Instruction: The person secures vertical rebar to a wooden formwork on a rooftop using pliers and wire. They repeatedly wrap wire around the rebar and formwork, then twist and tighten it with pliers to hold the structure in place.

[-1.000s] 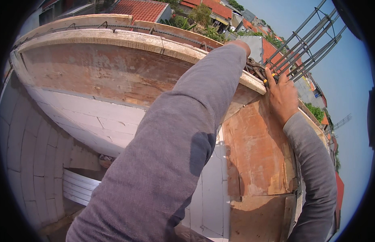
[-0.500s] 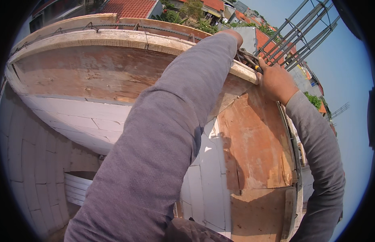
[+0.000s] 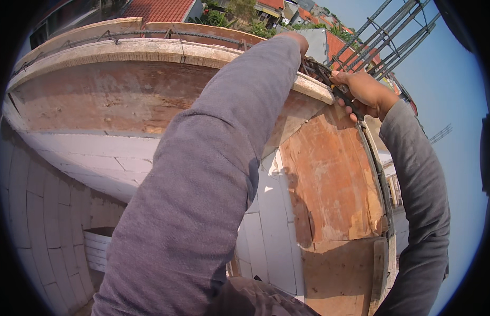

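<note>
My right hand (image 3: 372, 90) is closed round the black and yellow handles of a pair of pliers (image 3: 338, 92). The jaws point away to the upper left, in among steel bars at the corner of the wooden formwork. My left arm stretches across the middle to the same corner. Only the back of my left hand (image 3: 299, 40) shows past the grey sleeve; its fingers are hidden behind the arm and the board. Just beyond both hands rises a bundle of ribbed rebar (image 3: 376, 38) tied with stirrups.
Plywood formwork (image 3: 118, 95) with a timber top edge (image 3: 134, 48) runs left from the corner. A long rebar (image 3: 203, 37) lies along the top. Pale block walls (image 3: 87, 152) stand below it. A brown plywood panel (image 3: 329, 174) is under my right arm. Roofs and open sky lie beyond.
My right hand has turned and shifted slightly right, with its fingers now showing beneath the plier handles. The whole view has shifted a little; my left arm keeps nearly the same reach.
</note>
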{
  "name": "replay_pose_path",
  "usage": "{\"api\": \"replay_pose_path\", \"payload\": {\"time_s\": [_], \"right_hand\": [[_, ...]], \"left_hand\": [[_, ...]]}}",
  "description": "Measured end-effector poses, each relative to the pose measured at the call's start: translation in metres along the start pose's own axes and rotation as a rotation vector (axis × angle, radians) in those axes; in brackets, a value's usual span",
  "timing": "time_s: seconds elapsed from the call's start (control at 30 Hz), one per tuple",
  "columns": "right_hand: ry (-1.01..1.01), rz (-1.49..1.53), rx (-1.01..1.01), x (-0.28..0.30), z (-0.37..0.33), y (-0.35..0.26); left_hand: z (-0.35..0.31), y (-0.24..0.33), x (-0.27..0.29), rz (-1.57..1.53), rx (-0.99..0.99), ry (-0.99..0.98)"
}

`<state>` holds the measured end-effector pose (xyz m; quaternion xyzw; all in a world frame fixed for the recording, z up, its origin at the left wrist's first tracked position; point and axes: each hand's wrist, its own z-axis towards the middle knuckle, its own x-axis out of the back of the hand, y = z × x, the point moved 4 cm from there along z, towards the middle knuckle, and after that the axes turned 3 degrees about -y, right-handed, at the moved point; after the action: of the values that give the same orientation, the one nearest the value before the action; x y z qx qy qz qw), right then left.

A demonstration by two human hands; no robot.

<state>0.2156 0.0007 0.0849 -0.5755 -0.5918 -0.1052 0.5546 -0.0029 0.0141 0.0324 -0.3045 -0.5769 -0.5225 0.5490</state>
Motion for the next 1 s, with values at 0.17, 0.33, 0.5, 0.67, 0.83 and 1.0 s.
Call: {"api": "replay_pose_path", "payload": {"time_s": [0.17, 0.33, 0.5, 0.67, 0.83, 1.0], "right_hand": [[0.007, 0.022, 0.037, -0.002, -0.011, 0.002], [-0.033, 0.232, 0.096, 0.016, -0.018, 0.024], [-0.109, 0.471, 0.167, 0.022, -0.019, 0.046], [-0.215, 0.462, 0.287, 0.035, -0.025, 0.058], [-0.32, 0.472, 0.387, 0.047, -0.029, 0.064], [-0.412, 0.494, 0.427, 0.044, -0.036, 0.06]], "left_hand": [[-0.01, 0.007, 0.0, 0.075, -0.051, 0.061], [0.032, 0.0, -0.008, -0.234, -0.258, 0.246], [0.003, 0.008, 0.011, -0.608, -0.332, 0.274], [-0.008, 0.009, 0.021, -0.889, -0.353, 0.156], [-0.008, 0.003, 0.023, -1.065, -0.35, 0.084], [-0.004, -0.001, 0.026, -1.202, -0.331, 0.048]]}}
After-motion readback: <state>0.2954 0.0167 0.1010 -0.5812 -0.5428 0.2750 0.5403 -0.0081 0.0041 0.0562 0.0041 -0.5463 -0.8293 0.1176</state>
